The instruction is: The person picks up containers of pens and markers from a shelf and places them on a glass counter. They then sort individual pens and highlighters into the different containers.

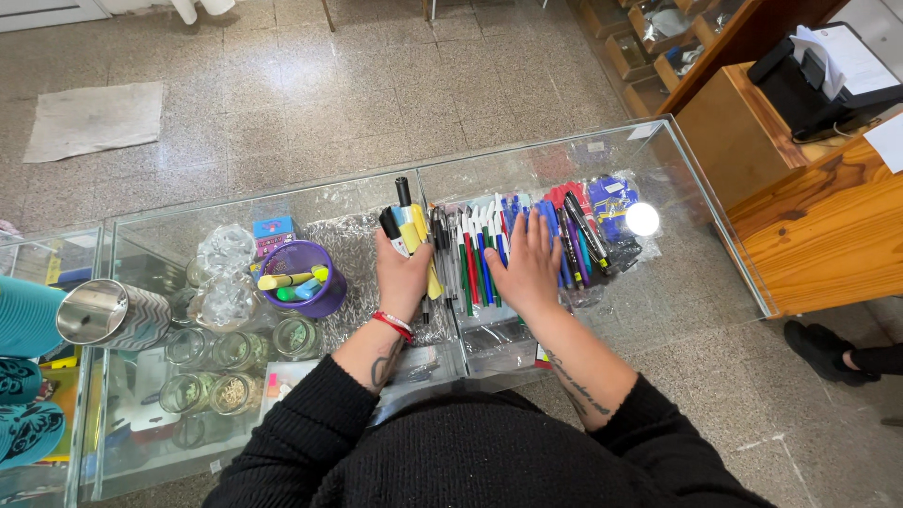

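My left hand (pixel 403 273) is closed around a bunch of markers (pixel 404 221), black and yellow ones, their caps pointing away from me over the glass counter (pixel 658 292). My right hand (pixel 527 268) lies flat, fingers spread, on a row of pens (pixel 480 246) with red, green, blue and black caps spread across the counter top. A red and white band sits on my left wrist. More blue and red pens (pixel 578 221) lie to the right of my right hand.
A purple cup (pixel 310 273) with highlighters stands left of my left hand. Glass jars (pixel 226 282) and a steel tumbler (pixel 103 315) crowd the counter's left. A wooden desk (pixel 818 226) stands at right; another person's shoe (pixel 818 350) is on the floor.
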